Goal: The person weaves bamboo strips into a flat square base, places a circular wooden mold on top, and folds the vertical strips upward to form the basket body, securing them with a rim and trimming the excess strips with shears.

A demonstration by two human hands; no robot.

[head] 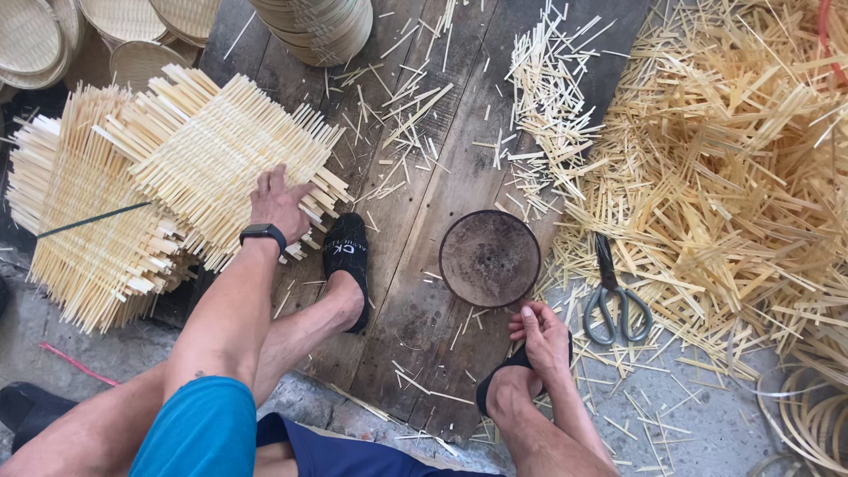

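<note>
A stack of square woven bamboo mats (177, 168) is seen at the upper left of the wooden boards (424, 203), and its top mat is pressed by the left hand (276, 201), fingers spread flat. A round dark disc (489, 258) lies mid-board, scissors (611, 300) just beside it among bamboo offcuts (707, 159). The right hand (541, 336) is curled loosely against the right foot (508, 389), nothing gripped.

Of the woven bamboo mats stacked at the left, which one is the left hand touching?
The left hand rests on the top mat, the one lying skewed across the pile; the lower mats beneath it go untouched.
</note>
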